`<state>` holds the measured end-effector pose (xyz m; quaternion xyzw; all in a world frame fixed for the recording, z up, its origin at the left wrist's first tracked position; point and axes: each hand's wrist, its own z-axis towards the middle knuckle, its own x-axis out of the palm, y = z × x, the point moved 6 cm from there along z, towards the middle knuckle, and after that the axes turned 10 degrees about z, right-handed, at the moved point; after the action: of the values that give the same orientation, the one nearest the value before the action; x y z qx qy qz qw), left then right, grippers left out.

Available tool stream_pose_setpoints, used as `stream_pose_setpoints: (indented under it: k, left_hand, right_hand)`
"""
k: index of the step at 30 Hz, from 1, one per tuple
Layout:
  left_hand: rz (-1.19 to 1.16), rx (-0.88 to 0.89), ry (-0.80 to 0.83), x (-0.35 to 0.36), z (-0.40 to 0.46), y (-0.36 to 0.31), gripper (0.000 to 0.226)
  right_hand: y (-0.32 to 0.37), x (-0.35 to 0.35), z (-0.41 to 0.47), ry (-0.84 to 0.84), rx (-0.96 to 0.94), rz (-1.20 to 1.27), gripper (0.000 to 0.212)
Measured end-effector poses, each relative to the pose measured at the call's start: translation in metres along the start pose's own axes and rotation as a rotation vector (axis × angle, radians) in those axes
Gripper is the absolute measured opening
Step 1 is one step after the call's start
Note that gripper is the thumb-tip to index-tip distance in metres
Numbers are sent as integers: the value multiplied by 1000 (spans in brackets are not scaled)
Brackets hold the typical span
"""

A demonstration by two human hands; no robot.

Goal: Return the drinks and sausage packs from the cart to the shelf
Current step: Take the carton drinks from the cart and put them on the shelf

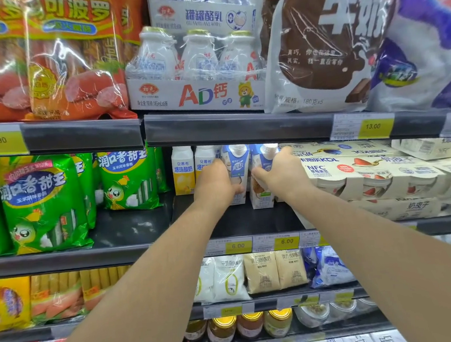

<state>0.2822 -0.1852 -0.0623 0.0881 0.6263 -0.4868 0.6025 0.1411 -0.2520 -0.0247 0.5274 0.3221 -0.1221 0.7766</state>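
Note:
Both my arms reach into the middle shelf [250, 220]. My left hand [216, 182] wraps around a blue-and-white drink carton [237, 167] that stands upright on the shelf. My right hand [282, 175] grips a second blue-and-white carton [263, 192] with a coconut picture, right beside the first. Two yellow-and-white yogurt cartons [183, 171] stand just left of my left hand. Green sausage packs [41, 203] stand at the left of the same shelf, and orange sausage packs [73, 61] on the shelf above. The cart is out of view.
Stacked cream yogurt multipacks [377, 174] press close on the right of my right hand. Above are a tray of AD milk bottles [196, 64] and a brown milk bag [322, 39]. Below sit pouches [260, 274] and jars [249, 327]. Bare shelf shows between the green packs and the cartons.

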Motion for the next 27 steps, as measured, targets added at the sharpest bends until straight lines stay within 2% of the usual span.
stream_pose_setpoints:
  k: [6,11,27]
  left_hand:
    - [18,40,-1,-5,-11,10,48]
    - [92,57,-5,-17,-25,17,52]
    - [18,63,13,-22,-41,35,54]
  right_hand:
    - [1,-6,-2,40,28,34,60]
    - [4,-7,-1,17,19,39,53]
    - [4,5,2,-66,64,-87,45]
